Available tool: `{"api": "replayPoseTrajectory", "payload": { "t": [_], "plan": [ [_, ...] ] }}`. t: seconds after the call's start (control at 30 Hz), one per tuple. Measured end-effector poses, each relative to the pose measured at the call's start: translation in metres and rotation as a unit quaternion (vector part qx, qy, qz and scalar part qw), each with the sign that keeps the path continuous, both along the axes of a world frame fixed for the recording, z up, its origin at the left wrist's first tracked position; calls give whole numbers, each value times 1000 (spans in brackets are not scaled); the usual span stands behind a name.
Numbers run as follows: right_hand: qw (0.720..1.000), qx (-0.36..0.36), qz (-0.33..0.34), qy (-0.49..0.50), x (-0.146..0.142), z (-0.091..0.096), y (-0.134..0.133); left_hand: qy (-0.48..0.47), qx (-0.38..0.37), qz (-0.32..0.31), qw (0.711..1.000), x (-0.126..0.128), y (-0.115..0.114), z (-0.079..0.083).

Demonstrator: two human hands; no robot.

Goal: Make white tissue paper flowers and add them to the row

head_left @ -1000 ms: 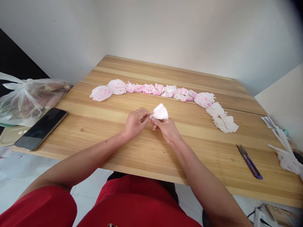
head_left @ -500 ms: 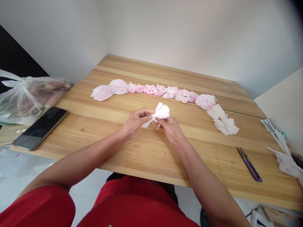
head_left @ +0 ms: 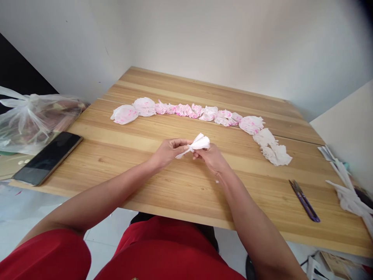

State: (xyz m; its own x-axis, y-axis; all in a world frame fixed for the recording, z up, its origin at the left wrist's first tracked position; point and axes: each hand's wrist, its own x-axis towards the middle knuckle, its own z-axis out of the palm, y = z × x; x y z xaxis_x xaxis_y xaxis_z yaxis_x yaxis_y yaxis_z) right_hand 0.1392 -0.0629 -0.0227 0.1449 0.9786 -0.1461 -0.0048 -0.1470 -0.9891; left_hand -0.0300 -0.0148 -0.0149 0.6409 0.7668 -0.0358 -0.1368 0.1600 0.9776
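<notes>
A white pleated tissue-paper bow (head_left: 200, 142), cinched at its middle and fanned at the upper right, is held just above the wooden table (head_left: 140, 147). My left hand (head_left: 171, 151) pinches its gathered middle from the left, thumb on the near side. From the right, my right hand (head_left: 211, 156) grips it low beside the tie, its fingers partly hidden behind the paper. Beyond my hands lies a curved row of crumpled white and pink-spotted paper flowers (head_left: 186, 110).
Purple-handled thread snips (head_left: 304, 201) lie at the right. White paper strips (head_left: 349, 198) hang by the right edge. A phone (head_left: 48, 157) rests at the left edge, beside a tied clear plastic bag (head_left: 32, 120). A wall (head_left: 210, 46) stands behind the table.
The fanned paper has tilted and sunk slightly, and its folds look narrower. Both hands keep hold of it. A small white scrap now shows by my right wrist.
</notes>
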Motion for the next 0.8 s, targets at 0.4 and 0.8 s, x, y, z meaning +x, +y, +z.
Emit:
{"api": "replayPoseTrajectory", "payload": {
  "t": [0.4,0.8],
  "plan": [
    [1000,23,10,-16,-2,0,0,-7,-24,31,999,3,-1,-6],
    [972,117,8,-206,-9,5,-9,-42,-107,61,991,4,2,-10]
  ]
}}
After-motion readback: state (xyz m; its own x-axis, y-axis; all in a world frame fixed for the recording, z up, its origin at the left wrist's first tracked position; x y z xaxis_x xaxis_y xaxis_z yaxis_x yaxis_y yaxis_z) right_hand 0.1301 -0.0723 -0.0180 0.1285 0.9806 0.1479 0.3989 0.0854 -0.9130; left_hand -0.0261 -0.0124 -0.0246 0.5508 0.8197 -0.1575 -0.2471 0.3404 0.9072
